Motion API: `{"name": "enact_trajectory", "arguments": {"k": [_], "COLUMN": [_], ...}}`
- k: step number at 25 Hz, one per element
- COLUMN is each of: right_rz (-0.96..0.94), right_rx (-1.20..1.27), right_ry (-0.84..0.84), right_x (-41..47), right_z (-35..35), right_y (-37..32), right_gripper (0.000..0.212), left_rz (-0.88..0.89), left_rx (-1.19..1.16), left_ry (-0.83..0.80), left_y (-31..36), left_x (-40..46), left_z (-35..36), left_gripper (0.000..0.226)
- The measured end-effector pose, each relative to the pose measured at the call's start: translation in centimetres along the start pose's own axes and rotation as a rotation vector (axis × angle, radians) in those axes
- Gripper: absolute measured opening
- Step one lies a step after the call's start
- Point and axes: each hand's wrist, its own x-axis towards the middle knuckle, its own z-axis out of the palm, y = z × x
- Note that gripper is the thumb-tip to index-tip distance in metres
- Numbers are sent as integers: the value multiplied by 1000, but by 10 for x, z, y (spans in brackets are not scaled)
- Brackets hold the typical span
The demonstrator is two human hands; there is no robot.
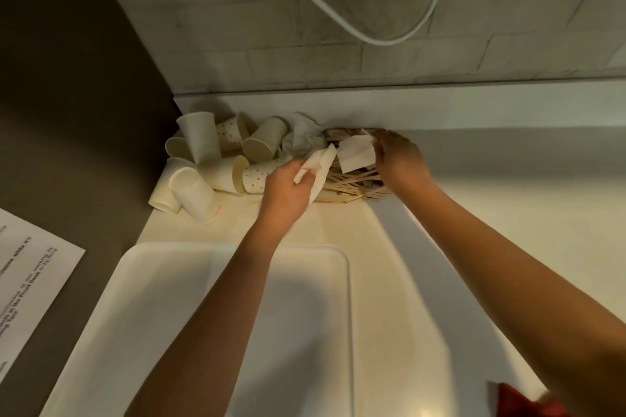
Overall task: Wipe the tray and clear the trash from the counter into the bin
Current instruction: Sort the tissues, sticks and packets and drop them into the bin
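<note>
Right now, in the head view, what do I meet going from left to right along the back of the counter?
Paper cups → left hand holding a napkin → wooden sticks → right hand on a white paper square.

Left hand (286, 188) pinching napkin (318, 167), right hand (399, 156) on trash pile, tray (169, 281) nearby

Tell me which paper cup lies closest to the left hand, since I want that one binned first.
The dotted paper cup lying on its side just left of the left hand, its base nearly touching the knuckles. The other dotted cup sits farther back; the rest are plain.
</note>
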Motion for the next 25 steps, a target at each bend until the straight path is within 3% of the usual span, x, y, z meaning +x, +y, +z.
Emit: {"name": "enact_trajectory", "arguments": {"k": [4, 7, 12, 17, 25], "right_rz": [75, 163, 331, 506, 616], "right_rx": [126, 221, 365, 367, 410], "right_ry": [72, 113, 110, 124, 136], "right_x": [-27, -59, -135, -227, -321], "right_z": [-36, -61, -87, -95, -97], "right_y": [-2, 0, 9, 25, 56], "right_gripper": [31, 27, 27, 28, 35], "left_rz": [-193, -299, -263, -220, -240], "left_rx": [-286, -446, -546, -495, -551], "left_ry": [15, -64, -208, -428, -550], "left_y": [14, 22, 41, 52, 65], "left_x": [-19, -45, -93, -144, -234], "left_z": [0, 3, 15, 35, 81], "left_gripper": [22, 24, 18, 21, 16]}}
